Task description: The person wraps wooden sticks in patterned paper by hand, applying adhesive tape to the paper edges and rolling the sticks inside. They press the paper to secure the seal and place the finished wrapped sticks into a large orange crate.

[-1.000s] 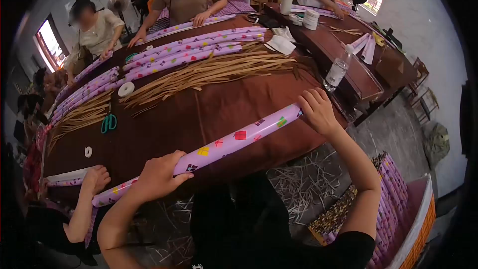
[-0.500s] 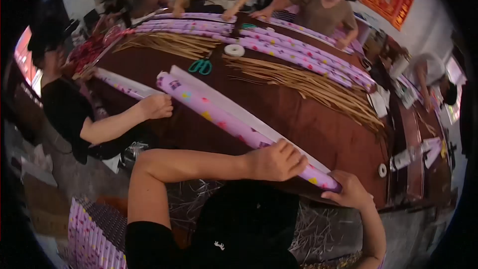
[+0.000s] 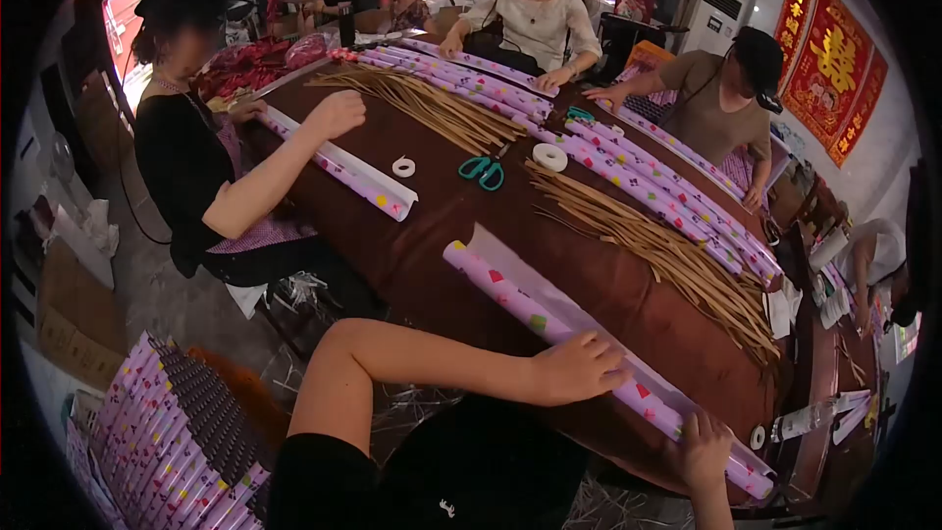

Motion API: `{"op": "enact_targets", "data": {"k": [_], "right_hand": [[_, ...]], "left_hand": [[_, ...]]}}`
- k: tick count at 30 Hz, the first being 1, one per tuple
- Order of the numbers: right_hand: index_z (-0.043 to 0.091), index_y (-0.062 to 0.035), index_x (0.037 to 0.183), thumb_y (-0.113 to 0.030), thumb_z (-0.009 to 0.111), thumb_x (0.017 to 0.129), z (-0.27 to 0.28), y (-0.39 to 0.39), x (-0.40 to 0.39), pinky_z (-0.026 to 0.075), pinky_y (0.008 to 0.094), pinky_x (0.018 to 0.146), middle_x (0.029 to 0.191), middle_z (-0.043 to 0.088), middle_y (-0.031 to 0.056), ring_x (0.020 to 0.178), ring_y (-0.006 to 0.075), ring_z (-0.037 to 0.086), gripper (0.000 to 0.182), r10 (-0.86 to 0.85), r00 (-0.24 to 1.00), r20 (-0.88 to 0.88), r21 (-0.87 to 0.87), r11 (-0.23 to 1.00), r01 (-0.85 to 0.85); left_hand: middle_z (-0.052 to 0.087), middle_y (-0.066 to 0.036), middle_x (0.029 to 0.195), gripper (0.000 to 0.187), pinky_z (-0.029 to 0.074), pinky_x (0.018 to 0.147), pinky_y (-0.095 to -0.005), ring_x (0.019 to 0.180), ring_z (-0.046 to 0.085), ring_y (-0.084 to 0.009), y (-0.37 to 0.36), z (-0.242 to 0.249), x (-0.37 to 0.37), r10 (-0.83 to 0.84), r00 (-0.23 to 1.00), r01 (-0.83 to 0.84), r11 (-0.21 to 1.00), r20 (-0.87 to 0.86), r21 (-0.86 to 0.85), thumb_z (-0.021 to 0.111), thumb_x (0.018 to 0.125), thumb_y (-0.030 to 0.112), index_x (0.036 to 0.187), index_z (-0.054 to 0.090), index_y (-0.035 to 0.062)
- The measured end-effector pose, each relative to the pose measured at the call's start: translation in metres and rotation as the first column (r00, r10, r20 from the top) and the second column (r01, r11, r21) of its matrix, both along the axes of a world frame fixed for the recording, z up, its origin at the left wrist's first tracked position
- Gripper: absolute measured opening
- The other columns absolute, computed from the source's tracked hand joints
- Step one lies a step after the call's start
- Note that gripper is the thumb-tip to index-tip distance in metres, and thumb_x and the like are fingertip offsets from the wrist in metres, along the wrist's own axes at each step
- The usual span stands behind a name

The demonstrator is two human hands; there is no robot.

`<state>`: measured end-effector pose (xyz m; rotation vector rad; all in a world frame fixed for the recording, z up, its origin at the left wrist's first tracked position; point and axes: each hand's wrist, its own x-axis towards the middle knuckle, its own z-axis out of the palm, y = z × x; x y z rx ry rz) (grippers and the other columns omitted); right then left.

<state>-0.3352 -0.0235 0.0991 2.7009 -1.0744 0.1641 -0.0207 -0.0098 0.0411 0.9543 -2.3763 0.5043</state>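
A long lilac patterned paper sheet (image 3: 530, 306), partly rolled with its white inner side showing, lies slantwise along the near table edge. My left hand (image 3: 581, 369) is closed on the paper's edge near its middle, fingers curled over the rim. Closer to the roll's right end, my right hand (image 3: 705, 447) grips the same paper with bent fingers. The roll is open along the top like a trough. Beyond it lie teal-handled scissors (image 3: 482, 173) and a bundle of brown flat strips (image 3: 653, 255).
Finished-looking patterned rolls (image 3: 648, 182) line the far side of the brown table (image 3: 392, 226). White tape rolls lie on top, one (image 3: 549, 157) near the strips. Several co-workers sit around. A co-worker's hand (image 3: 336, 116) is raised at left over another sheet (image 3: 339, 167).
The view has tilted upward. The paper has opened wider, and my right hand has shifted from the roll's end inward along it. The left co-worker's hand has lifted off their sheet.
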Motion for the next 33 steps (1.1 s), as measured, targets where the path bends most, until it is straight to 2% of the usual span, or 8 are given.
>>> {"op": "enact_targets", "data": {"k": [4, 9, 11, 13, 17, 21, 31, 33], "right_hand": [[0.055, -0.0018, 0.092, -0.027, 0.070, 0.071, -0.018, -0.003, -0.010, 0.045, 0.0416, 0.065, 0.080, 0.054, 0.0127, 0.074, 0.0311, 0.058, 0.036, 0.094, 0.994, -0.055, -0.196, 0.975, -0.103], [0.056, -0.0021, 0.090, -0.027, 0.068, 0.070, -0.050, -0.023, -0.028, 0.045, 0.0450, 0.070, 0.085, 0.054, 0.0143, 0.079, 0.0325, 0.056, 0.034, 0.149, 0.981, -0.124, -0.437, 0.879, -0.189], [0.057, -0.0025, 0.090, -0.028, 0.071, 0.066, -0.050, -0.025, -0.021, 0.044, 0.0474, 0.073, 0.089, 0.054, 0.0161, 0.085, 0.0345, 0.055, 0.037, 0.163, 0.982, -0.095, -0.470, 0.863, -0.188], [0.057, -0.0024, 0.091, -0.025, 0.078, 0.062, -0.035, -0.022, -0.006, 0.044, 0.0496, 0.080, 0.100, 0.057, 0.0176, 0.096, 0.0360, 0.055, 0.042, -0.058, 0.997, 0.055, -0.035, 0.998, 0.060], [0.058, -0.0009, 0.096, -0.021, 0.085, 0.059, -0.034, -0.029, -0.004, 0.050, 0.0461, 0.079, 0.103, 0.065, 0.0213, 0.093, 0.0403, 0.062, 0.050, -0.168, 0.973, 0.156, 0.415, 0.905, 0.090], [0.064, -0.0002, 0.099, -0.018, 0.084, 0.059, -0.013, -0.029, -0.005, 0.052, 0.0443, 0.072, 0.091, 0.067, 0.0218, 0.086, 0.0413, 0.064, 0.049, -0.153, 0.979, 0.131, 0.554, 0.831, 0.056], [0.059, 0.0017, 0.119, -0.019, 0.075, 0.065, -0.092, -0.039, -0.092, 0.044, 0.0523, 0.088, 0.107, 0.063, 0.0251, 0.100, 0.0465, 0.058, 0.060, -0.125, 0.975, 0.186, -0.179, 0.971, 0.159], [0.057, 0.0017, 0.123, -0.023, 0.075, 0.069, -0.104, -0.046, -0.124, 0.043, 0.0524, 0.092, 0.114, 0.061, 0.0251, 0.107, 0.0467, 0.055, 0.062, -0.218, 0.964, 0.154, -0.131, 0.962, 0.238]], "left_hand": [[0.061, -0.017, 0.103, 0.047, 0.050, 0.078, -0.0453, 0.094, 0.062, -0.0355, -0.010, 0.014, 0.032, -0.064, 0.998, 0.057, 0.802, -0.010, 0.594, 0.071, 0.079, 0.033, 0.114, 0.056, 0.0043], [0.063, -0.019, 0.095, 0.050, 0.052, 0.076, -0.0496, 0.089, 0.064, -0.0375, -0.006, 0.015, 0.046, -0.019, 0.999, -0.011, 0.688, 0.034, 0.726, 0.073, 0.075, 0.035, 0.110, 0.055, 0.0035], [0.064, -0.018, 0.084, 0.038, 0.053, 0.065, -0.0474, 0.074, 0.066, -0.0361, -0.003, 0.013, 0.045, -0.031, 0.999, 0.021, 0.825, 0.008, 0.564, 0.067, 0.079, 0.026, 0.106, 0.055, 0.0016], [0.063, -0.017, 0.080, 0.032, 0.053, 0.059, -0.0443, 0.068, 0.066, -0.0333, -0.003, 0.011, 0.044, -0.032, 0.997, -0.001, 0.901, 0.069, 0.435, 0.063, 0.081, 0.022, 0.104, 0.055, 0.0013], [0.062, -0.009, 0.073, 0.029, 0.049, 0.044, -0.0320, 0.057, 0.064, -0.0196, -0.002, 0.010, 0.034, 0.017, 0.984, -0.030, 0.997, 0.175, 0.071, 0.057, 0.082, 0.017, 0.106, 0.060, 0.0010], [0.061, -0.008, 0.066, 0.020, 0.050, 0.045, -0.0319, 0.054, 0.063, -0.0206, 0.000, 0.010, 0.021, -0.004, 0.996, 0.001, 0.999, 0.087, 0.034, 0.057, 0.081, 0.016, 0.094, 0.060, 0.0009], [0.064, -0.005, 0.072, 0.023, 0.046, 0.053, -0.0298, 0.064, 0.063, -0.0182, -0.003, 0.011, -0.033, 0.053, 0.997, -0.050, 0.997, 0.046, -0.065, 0.052, 0.086, 0.019, 0.097, 0.061, 0.0003], [0.064, -0.004, 0.077, 0.027, 0.045, 0.058, -0.0305, 0.068, 0.062, -0.0183, -0.002, 0.007, -0.057, 0.070, 0.995, -0.064, 0.994, 0.076, -0.084, 0.051, 0.088, 0.021, 0.102, 0.060, 0.0005]]}}
